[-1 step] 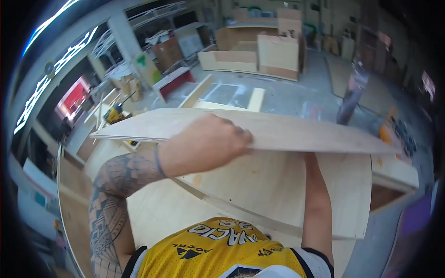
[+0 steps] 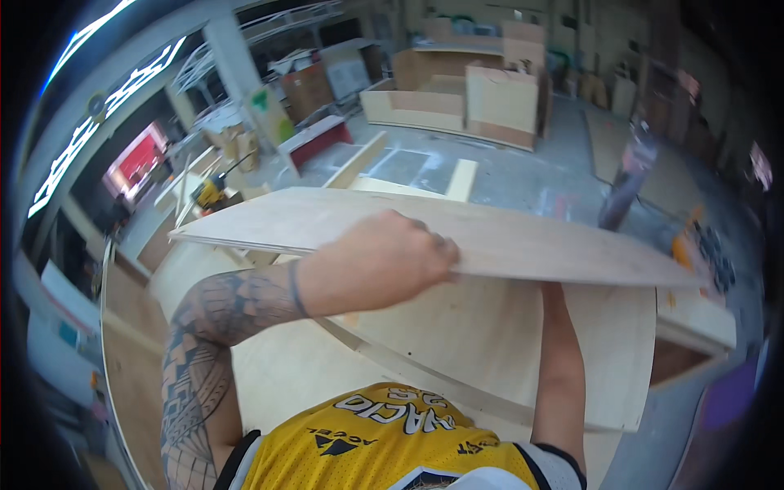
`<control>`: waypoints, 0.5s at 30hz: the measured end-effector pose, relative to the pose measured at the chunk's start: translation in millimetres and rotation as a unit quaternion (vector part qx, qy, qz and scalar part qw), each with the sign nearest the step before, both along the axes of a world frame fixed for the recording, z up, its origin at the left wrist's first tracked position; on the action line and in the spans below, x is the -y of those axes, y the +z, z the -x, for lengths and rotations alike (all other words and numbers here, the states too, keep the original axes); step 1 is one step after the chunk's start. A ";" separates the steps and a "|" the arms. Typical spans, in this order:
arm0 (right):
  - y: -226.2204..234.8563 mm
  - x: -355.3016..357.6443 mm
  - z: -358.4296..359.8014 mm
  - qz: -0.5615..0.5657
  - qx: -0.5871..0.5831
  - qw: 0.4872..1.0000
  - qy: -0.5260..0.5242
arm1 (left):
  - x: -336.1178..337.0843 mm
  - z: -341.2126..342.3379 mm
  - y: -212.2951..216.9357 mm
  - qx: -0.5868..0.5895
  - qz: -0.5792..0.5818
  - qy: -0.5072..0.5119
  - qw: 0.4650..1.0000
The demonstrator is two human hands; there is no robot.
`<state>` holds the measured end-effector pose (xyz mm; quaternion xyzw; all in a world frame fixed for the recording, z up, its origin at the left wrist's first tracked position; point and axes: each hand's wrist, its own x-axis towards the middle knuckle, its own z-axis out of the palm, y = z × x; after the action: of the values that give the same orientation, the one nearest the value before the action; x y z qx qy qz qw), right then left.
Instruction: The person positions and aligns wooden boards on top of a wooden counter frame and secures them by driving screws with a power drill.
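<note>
A long pale plywood panel (image 2: 523,241) with a curved far edge spans the view in front of me, raised above a larger wooden piece with a curved surface (image 2: 465,327). My left hand (image 2: 388,261) is closed at the panel's near edge, its fingers curled and slightly blurred. What sits inside those fingers, if anything, is hidden. From below, my right forearm (image 2: 563,359) reaches up under the panel's right half. The panel covers my right hand, so its fingers do not show.
A yellow drill (image 2: 210,192) rests beyond the panel's left end. Wooden strips (image 2: 462,180) lie past the far edge. Farther back stand a cabinet-like plywood unit (image 2: 500,102) and a red-sided bench (image 2: 317,140). Another yellow tool (image 2: 684,247) is at the right.
My left hand has moved slightly right and down along the panel's near edge. The panel's right part sits a little lower. The whole view has shifted slightly.
</note>
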<state>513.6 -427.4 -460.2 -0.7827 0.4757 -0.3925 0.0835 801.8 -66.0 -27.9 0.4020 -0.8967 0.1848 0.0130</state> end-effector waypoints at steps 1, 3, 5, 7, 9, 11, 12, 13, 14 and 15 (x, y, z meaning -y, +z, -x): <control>11.5 -9.1 -7.9 0.002 -0.022 1.000 -0.011 | -4.2 -4.5 -12.3 0.002 0.008 0.006 1.000; 27.3 -29.8 4.0 0.004 -0.014 1.000 -0.028 | -6.0 -1.3 -23.5 0.009 0.020 -0.006 1.000; 41.5 -44.7 16.9 -0.001 0.038 0.999 -0.021 | -5.0 1.5 -20.9 0.006 0.050 -0.039 0.998; 56.5 -59.4 30.5 -0.029 0.144 0.989 0.003 | -3.7 1.2 -13.9 -0.004 0.088 -0.050 0.995; 88.2 -69.1 28.5 -0.072 0.295 0.950 0.076 | -11.7 -2.3 -17.0 -0.054 0.086 -0.081 0.991; 110.6 -83.4 34.0 -0.113 0.465 0.863 0.160 | -19.3 1.2 -30.7 -0.071 0.093 -0.076 0.990; 121.2 -89.6 33.5 -0.128 0.532 0.811 0.206 | -18.8 2.1 -36.9 -0.085 0.092 -0.075 0.989; 134.2 -101.1 30.1 -0.142 0.587 0.758 0.247 | -22.2 0.4 -38.2 -0.090 0.091 -0.084 0.988; 147.1 -112.6 26.8 -0.153 0.622 0.713 0.285 | -29.0 -3.8 -40.4 -0.092 0.080 -0.069 0.990; 158.5 -124.0 21.0 -0.159 0.645 0.675 0.321 | -38.2 -8.6 -42.7 -0.094 0.065 -0.059 0.992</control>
<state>492.6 -303.4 -301.8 -0.4150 0.0787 -0.6674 0.6134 810.4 -27.8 -70.6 0.3625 -0.8996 0.2031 0.1344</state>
